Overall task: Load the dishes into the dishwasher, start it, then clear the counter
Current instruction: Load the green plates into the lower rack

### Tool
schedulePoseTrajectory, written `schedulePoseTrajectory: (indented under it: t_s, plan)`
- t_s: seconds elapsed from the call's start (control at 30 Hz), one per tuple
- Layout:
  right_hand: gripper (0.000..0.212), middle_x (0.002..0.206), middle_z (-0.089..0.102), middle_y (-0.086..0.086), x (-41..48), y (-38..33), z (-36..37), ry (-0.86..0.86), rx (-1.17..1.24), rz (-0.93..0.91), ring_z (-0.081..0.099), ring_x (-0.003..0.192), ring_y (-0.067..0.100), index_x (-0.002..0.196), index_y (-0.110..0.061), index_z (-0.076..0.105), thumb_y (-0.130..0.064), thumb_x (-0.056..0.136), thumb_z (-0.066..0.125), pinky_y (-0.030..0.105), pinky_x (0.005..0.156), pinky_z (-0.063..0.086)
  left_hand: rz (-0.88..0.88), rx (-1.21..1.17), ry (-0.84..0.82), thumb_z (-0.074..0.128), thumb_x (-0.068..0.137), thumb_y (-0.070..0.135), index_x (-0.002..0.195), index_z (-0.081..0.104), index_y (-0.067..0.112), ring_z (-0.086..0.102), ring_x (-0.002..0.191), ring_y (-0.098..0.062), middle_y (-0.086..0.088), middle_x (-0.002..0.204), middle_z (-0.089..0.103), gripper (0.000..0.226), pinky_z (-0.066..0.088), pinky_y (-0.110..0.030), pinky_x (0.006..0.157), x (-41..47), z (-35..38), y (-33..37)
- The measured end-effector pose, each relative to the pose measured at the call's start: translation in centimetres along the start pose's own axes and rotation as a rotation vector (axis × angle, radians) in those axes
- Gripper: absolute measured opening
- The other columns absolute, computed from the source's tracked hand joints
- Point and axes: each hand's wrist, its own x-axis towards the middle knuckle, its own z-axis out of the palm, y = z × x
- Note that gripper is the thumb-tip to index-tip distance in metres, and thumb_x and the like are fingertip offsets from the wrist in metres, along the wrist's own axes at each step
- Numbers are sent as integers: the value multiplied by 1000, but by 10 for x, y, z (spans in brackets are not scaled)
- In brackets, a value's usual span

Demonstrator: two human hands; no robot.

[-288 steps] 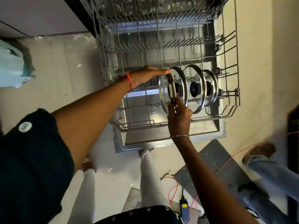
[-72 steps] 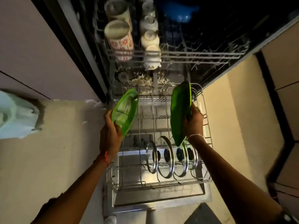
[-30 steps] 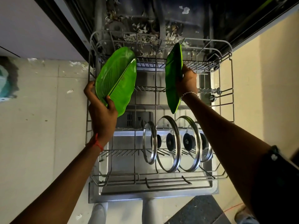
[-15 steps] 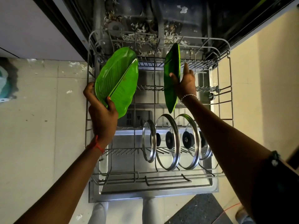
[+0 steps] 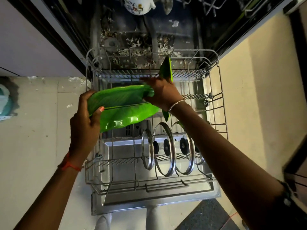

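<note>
Both hands hold one green leaf-shaped plate (image 5: 123,110) level over the middle of the pulled-out lower rack (image 5: 149,186). The left hand (image 5: 84,120) grips the plate's left end, thumb on the upper face and fingers curled underneath. The right hand (image 5: 163,92) clasps the right end, thumb stretched along the far edge.

A second green plate (image 5: 167,70) stands on edge at the back of the rack, just behind the right hand. The hand and wrist cover its middle, so it is hard to say whether it sits between the tines, though it seems to.

Nearer the front, glass lids (image 5: 164,148) with black knobs stand upright in a row in the rack's right half; the right forearm crosses over the rightmost one. The left half of the rack has bare tines.

Pale debris (image 5: 132,45) is scattered over the dishwasher's dark floor. A white flowered pot (image 5: 137,5) hangs in the upper rack at the top edge. A dark mat (image 5: 204,216) lies beside the open door (image 5: 149,201).
</note>
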Motion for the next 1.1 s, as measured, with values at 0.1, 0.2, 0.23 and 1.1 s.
schedulePoseTrajectory:
  t_s: [0.1, 0.2, 0.23, 1.1]
  plan:
    - [44, 117, 60, 15, -8, 8, -11, -41, 118, 22, 56, 109, 29, 126, -22, 55, -29, 84, 63, 32, 86, 42, 2, -53, -30, 55, 92, 15, 123, 44, 21, 54, 88, -19, -1, 104, 54, 34, 48, -29, 69, 6, -2, 4]
    - [34, 110, 66, 14, -29, 19, -30, 90, 99, -7, 62, 99, 31, 120, -20, 61, -28, 88, 59, 34, 81, 46, -54, -185, -135, 61, 87, 11, 118, 37, 38, 52, 106, -15, 1, 121, 50, 48, 47, -8, 74, 17, 7, -1]
    - [32, 105, 67, 16, -37, 25, -34, 152, 104, -4, 63, 93, 32, 118, -17, 63, -29, 89, 57, 35, 77, 47, -68, -118, -193, 63, 85, 10, 127, 35, 33, 47, 116, -17, -1, 131, 46, 55, 43, -7, 83, 19, 13, -10]
    - [23, 117, 46, 23, -38, 77, 19, 400, 403, 549, 39, 81, 15, 114, 10, 41, -6, 96, 40, 14, 70, 32, 35, 608, -626, 65, 79, -3, 139, 3, -11, -19, 135, -27, -20, 149, -11, 87, -2, -38, 113, -4, 32, -120]
